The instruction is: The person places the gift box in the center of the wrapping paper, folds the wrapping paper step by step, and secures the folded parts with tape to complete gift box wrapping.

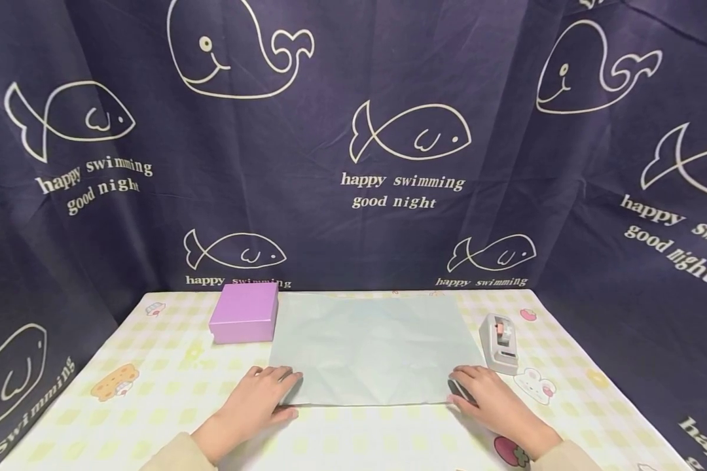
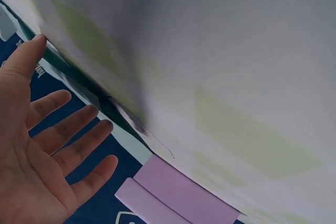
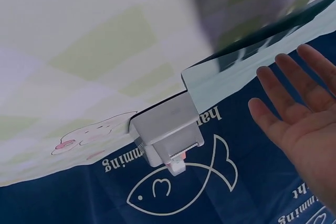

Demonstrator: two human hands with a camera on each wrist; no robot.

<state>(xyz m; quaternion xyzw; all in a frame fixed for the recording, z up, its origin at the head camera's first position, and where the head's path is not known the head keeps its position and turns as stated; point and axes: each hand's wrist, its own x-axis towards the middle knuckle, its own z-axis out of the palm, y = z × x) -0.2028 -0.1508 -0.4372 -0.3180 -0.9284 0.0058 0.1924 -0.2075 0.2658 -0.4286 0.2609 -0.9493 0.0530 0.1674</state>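
Note:
A large sheet of pale blue-green paper (image 1: 371, 347), lightly creased, lies flat on the table. My left hand (image 1: 259, 396) is at its near left corner, fingertips over the paper's edge. At the near right corner, my right hand (image 1: 486, 396) mirrors it, its fingers on the sheet's border. The left wrist view has the left hand (image 2: 58, 150) with fingers spread and gently bent, nothing between them. Loosely extended fingers also show on the right hand (image 3: 304, 103) in the right wrist view, beside the paper (image 3: 223, 85).
A closed purple box (image 1: 244, 313) stands left of the paper's far part. On the right sits a grey tape dispenser (image 1: 499, 350), close to the sheet's edge. A checked, cartoon-printed cloth (image 1: 171, 366) covers the table, and a dark blue curtain (image 1: 330, 229) surrounds it.

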